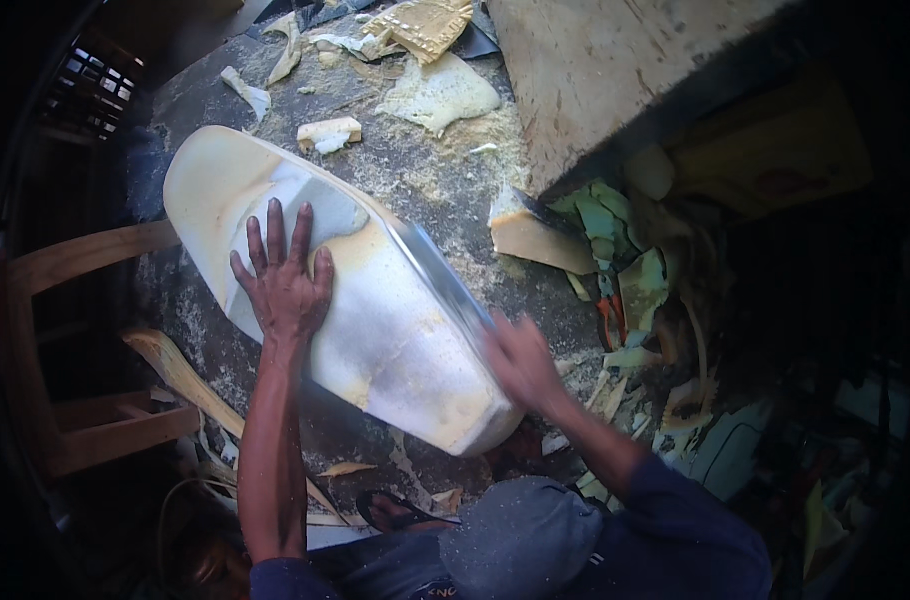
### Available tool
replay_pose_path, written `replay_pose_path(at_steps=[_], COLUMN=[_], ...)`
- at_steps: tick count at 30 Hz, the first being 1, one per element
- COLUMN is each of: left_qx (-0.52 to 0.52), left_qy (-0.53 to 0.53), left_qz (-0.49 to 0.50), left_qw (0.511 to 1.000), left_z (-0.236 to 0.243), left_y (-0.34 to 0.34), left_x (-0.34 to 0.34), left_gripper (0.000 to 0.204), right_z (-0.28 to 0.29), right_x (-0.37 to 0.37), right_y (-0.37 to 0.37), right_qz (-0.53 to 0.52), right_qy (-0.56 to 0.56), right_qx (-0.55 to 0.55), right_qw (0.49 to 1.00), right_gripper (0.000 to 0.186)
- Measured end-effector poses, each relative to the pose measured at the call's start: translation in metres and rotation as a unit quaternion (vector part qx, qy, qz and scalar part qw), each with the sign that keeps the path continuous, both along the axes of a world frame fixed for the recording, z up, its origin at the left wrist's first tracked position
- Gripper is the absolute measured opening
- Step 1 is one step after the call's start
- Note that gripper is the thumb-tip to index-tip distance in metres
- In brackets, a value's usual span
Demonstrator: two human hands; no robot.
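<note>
The left hand (288, 290) lies on the foam (390, 335), fingers (275, 235) spread; the right hand (520, 362) grips a blurred strip, probably a blade (443, 277).

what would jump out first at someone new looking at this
Probably the big pale foam block slanting across the middle, with the left hand spread flat on it. Next, the blurred right hand holding a long shiny blade along the block's right side. Beyond its far end, foam scraps litter the dusty surface.

A wooden frame (105, 251) edges the dusty floor (460, 245).
</note>
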State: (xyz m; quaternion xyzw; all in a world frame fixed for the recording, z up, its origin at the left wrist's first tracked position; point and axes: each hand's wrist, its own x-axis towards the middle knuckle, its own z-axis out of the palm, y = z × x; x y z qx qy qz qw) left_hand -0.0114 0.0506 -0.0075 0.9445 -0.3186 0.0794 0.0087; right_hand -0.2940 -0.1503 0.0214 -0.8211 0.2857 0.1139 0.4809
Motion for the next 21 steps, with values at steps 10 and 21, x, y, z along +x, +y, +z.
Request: replay_pose_path(at_steps=[10,21], left_qx=[0.015,-0.005], left_qy=[-0.002,-0.004], left_qz=[-0.002,-0.009], left_qw=[1.0,1.0], left_z=[-0.001,-0.002], left_y=[-0.001,0.001], left_x=[0.001,0.0], left_gripper=[0.067,0.067], right_z=[-0.013,-0.007], right_x=[0.049,0.041], right_y=[-0.004,-0.003], right_qz=[0.002,-0.035], right_qy=[-0.014,-0.013], right_qx=[0.014,0.033], right_qw=[1.0,0.999], right_gripper=[0.033,0.028])
